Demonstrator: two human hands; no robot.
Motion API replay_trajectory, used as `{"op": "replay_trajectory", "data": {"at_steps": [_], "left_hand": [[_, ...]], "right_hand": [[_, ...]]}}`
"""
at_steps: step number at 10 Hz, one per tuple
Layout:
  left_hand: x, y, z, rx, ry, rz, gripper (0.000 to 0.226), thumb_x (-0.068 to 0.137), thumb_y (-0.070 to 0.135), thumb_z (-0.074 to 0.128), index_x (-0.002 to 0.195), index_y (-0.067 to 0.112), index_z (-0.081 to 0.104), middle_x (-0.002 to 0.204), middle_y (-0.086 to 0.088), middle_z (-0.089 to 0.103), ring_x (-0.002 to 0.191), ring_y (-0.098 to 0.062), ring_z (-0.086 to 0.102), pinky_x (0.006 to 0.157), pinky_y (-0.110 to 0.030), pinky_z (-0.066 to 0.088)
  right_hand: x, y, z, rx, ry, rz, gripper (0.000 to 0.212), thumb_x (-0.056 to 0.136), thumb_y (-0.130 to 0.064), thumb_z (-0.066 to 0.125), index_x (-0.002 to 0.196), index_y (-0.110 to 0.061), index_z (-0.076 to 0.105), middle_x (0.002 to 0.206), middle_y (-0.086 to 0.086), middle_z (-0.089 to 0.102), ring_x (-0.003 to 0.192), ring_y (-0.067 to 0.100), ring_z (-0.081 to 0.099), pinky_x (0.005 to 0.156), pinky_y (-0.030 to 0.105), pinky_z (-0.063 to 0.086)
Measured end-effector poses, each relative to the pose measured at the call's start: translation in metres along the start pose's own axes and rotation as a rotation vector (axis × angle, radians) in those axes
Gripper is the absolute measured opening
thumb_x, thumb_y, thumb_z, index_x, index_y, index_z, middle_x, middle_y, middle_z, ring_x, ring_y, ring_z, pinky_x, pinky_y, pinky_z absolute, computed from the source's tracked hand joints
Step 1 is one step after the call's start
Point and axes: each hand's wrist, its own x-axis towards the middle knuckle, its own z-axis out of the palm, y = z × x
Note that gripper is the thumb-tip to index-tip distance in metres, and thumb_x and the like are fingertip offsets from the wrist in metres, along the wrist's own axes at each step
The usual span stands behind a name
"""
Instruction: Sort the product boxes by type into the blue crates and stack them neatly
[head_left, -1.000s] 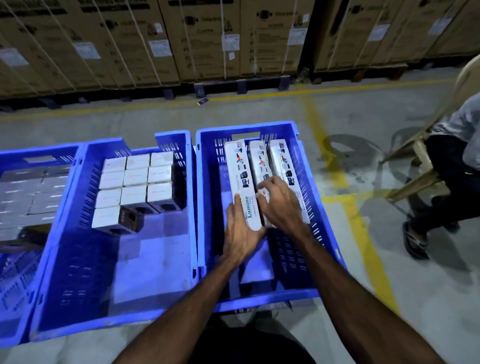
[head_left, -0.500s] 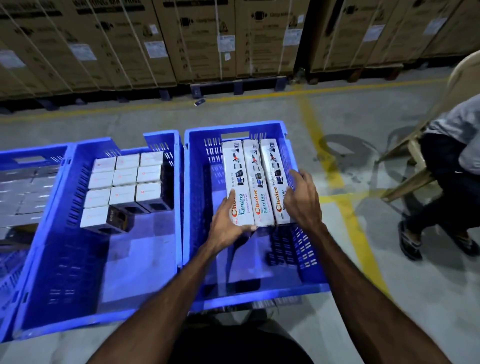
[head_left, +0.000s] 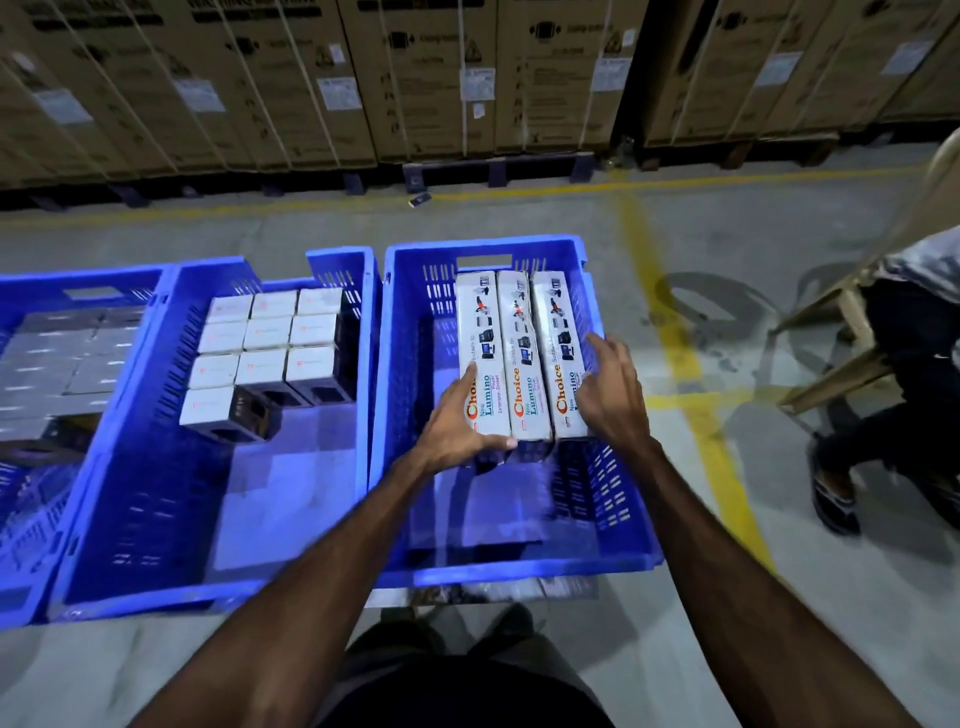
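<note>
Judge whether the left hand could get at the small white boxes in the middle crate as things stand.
Probably yes. The left hand only rests on the long boxes; the small white boxes sit uncovered in the open-topped middle crate right beside it.

The grey floor (head_left: 519, 218) under me holds three blue crates in a row. My crate with the long boxes (head_left: 618, 519) sits on it, just left of the yellow line (head_left: 675, 353) painted on the floor. The crate of small white boxes (head_left: 130, 519) touches it on the left. A third crate (head_left: 21, 592) sits further left.
</note>
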Motion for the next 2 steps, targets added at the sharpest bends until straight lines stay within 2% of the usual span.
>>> {"op": "replay_trajectory", "data": {"at_steps": [1,2], "left_hand": [[-0.014,0.016,-0.007,-0.008,0.034,0.061,0.121,0.065,0.026,0.099,0.163,0.015,0.027,0.149,0.000,0.052,0.127,-0.006,0.050,0.106,-0.023,0.044],[-0.022,0.014,-0.010,-0.013,0.133,0.112,0.115,0.075,0.036,0.092,0.165,0.027,0.022,0.165,0.000,0.037,0.143,-0.013,0.040,0.119,-0.037,0.033]], "right_hand": [[-0.005,0.011,-0.002,0.037,-0.042,-0.015,0.065,0.095,-0.002,0.049,0.156,-0.020,0.039,0.162,0.005,0.039,0.142,0.029,0.046,0.118,0.044,0.037],[-0.015,0.022,-0.006,0.070,-0.009,-0.008,0.068,0.097,-0.006,0.054,0.161,-0.020,0.033,0.164,0.004,0.038,0.149,0.021,0.038,0.119,0.029,0.027]]}}
